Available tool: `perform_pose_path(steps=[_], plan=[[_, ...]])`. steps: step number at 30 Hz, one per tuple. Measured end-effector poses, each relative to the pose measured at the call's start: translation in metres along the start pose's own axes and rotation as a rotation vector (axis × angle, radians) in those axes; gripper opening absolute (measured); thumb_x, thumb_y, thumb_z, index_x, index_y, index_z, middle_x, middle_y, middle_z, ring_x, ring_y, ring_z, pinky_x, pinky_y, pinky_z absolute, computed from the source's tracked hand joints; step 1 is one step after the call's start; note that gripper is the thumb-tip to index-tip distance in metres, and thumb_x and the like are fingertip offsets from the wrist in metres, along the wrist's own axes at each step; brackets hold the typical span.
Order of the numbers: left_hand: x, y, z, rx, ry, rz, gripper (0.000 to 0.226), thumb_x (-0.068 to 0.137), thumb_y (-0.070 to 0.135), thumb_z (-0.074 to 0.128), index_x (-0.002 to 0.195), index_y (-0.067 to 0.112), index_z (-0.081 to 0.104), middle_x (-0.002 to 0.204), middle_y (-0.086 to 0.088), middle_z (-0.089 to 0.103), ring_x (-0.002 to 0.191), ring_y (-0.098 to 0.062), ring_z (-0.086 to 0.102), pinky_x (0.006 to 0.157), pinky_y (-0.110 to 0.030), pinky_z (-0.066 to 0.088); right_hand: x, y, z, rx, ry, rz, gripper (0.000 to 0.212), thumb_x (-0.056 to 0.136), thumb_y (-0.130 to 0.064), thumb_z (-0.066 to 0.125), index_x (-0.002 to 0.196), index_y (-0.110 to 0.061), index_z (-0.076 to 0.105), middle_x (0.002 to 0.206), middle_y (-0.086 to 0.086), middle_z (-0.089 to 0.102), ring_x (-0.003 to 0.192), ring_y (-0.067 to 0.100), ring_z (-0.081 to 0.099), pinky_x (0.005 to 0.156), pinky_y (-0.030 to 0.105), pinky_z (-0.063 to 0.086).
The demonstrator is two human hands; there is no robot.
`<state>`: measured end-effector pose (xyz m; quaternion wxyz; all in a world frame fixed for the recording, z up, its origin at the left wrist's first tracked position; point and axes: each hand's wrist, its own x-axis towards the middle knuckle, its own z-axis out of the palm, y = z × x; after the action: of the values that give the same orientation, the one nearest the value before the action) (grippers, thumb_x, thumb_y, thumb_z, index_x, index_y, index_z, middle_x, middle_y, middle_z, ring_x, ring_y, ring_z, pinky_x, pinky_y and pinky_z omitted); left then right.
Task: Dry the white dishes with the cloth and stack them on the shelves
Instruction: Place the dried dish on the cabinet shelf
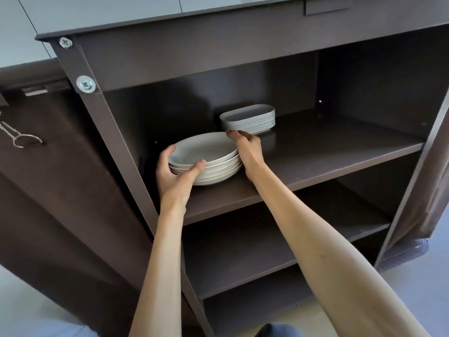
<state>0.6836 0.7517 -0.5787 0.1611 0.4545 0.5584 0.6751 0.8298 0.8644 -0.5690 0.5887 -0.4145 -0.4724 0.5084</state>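
The round plates (204,156) and oblong dishes (250,117) look like smooth, matt white ceramic, the shelf (315,152) dark brown matt wood-look laminate, its screws (85,84) shiny metal.

I count two stacks of white dishes: about five round plates (204,161) between my two hands, and about seven oblong trays (249,119) behind them. The cabinet has three shelves (340,152), two screws (85,84) on its post.

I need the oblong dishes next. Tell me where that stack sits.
In the head view, the stack of oblong dishes sits on the top shelf, toward the back, just behind and right of the stack of round plates.
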Motion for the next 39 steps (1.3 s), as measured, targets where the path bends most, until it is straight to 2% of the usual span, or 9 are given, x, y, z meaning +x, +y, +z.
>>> perform_pose_path(steps=[5,10,16,21,27,30,34,37,39], plan=[[0.0,0.0,-0.005,0.052,-0.054,-0.012,0.084,0.076,0.026,0.09,0.149,0.031,0.048,0.154,0.006,0.046,0.141,-0.011,0.041,0.117,-0.034,0.036,0.0,0.0,-0.001,-0.029,0.011,0.005,0.042,0.067,-0.044,0.072,0.097,-0.016,0.076,0.098,0.002,0.076,0.097,0.021,0.069,0.095,0.039,0.055],[-0.003,0.004,-0.007,0.089,-0.085,-0.042,0.082,0.081,0.034,0.086,0.152,0.035,0.045,0.164,0.002,0.034,0.151,-0.013,0.03,0.124,-0.042,0.029,-0.007,-0.002,-0.002,-0.056,0.001,0.015,0.048,0.076,-0.045,0.07,0.111,-0.012,0.073,0.11,0.006,0.074,0.107,0.024,0.067,0.104,0.043,0.05],[-0.024,0.022,0.017,0.137,0.095,0.078,0.065,0.088,0.042,0.075,0.148,0.033,0.053,0.17,-0.005,0.018,0.155,-0.014,0.017,0.112,-0.017,0.018,-0.022,-0.023,-0.038,-0.245,0.059,-0.115,0.046,0.089,-0.044,0.067,0.122,-0.011,0.069,0.115,0.003,0.073,0.112,0.018,0.064,0.099,0.031,0.049],[-0.058,0.047,0.072,-0.016,0.146,0.324,0.041,0.089,0.026,0.063,0.127,0.013,0.069,0.163,-0.014,0.035,0.152,-0.017,0.028,0.113,-0.007,0.02,-0.045,-0.059,-0.102,-0.387,0.151,-0.275,0.037,0.093,-0.034,0.067,0.121,-0.01,0.072,0.115,0.0,0.074,0.107,0.01,0.065,0.091,0.022,0.048],[-0.114,0.063,0.165,-0.143,0.048,0.429,0.023,0.086,0.009,0.061,0.105,0.007,0.074,0.135,-0.007,0.064,0.127,-0.015,0.058,0.104,-0.046,0.048,-0.075,-0.08,-0.201,-0.526,0.37,-0.337,0.022,0.093,-0.025,0.068,0.112,-0.015,0.075,0.1,-0.006,0.074,0.09,0.003,0.067,0.087,0.022,0.054],[-0.153,0.068,0.212,-0.209,-0.106,0.455,0.02,0.088,0.011,0.058,0.102,0.01,0.072,0.127,0.0,0.068,0.119,-0.007,0.061,0.096,-0.049,0.052,-0.091,-0.086,-0.257,-0.549,0.528,-0.337,0.021,0.092,-0.023,0.067,0.111,-0.017,0.074,0.096,-0.009,0.072,0.088,0.004,0.067,0.088,0.026,0.056],[-0.205,0.079,0.264,-0.204,-0.409,0.421,0.031,0.099,0.029,0.05,0.12,0.018,0.069,0.14,0.001,0.061,0.13,-0.009,0.054,0.108,-0.047,0.048,-0.114,-0.091,-0.325,-0.632,0.745,-0.331,0.03,0.093,-0.022,0.066,0.122,-0.015,0.07,0.113,-0.001,0.072,0.101,0.012,0.067,0.093,0.033,0.058],[-0.239,0.096,0.294,-0.151,-0.781,0.345,0.068,0.098,0.071,0.027,0.157,0.038,0.034,0.169,-0.002,0.022,0.153,-0.017,0.023,0.123,-0.043,0.021,-0.133,-0.094,-0.375,-0.687,0.872,-0.265,0.039,0.093,-0.023,0.064,0.13,-0.015,0.065,0.126,0.006,0.068,0.117,0.022,0.063,0.095,0.033,0.053],[-0.257,0.108,0.316,-0.078,-0.95,0.338,0.093,0.08,0.093,0.012,0.161,0.048,0.01,0.173,0.0,-0.001,0.158,-0.027,0.008,0.122,-0.053,0.015,-0.149,-0.097,-0.408,-0.759,0.955,-0.193,0.044,0.092,-0.029,0.063,0.134,-0.018,0.062,0.134,0.008,0.062,0.128,0.026,0.054,0.105,0.042,0.046]])
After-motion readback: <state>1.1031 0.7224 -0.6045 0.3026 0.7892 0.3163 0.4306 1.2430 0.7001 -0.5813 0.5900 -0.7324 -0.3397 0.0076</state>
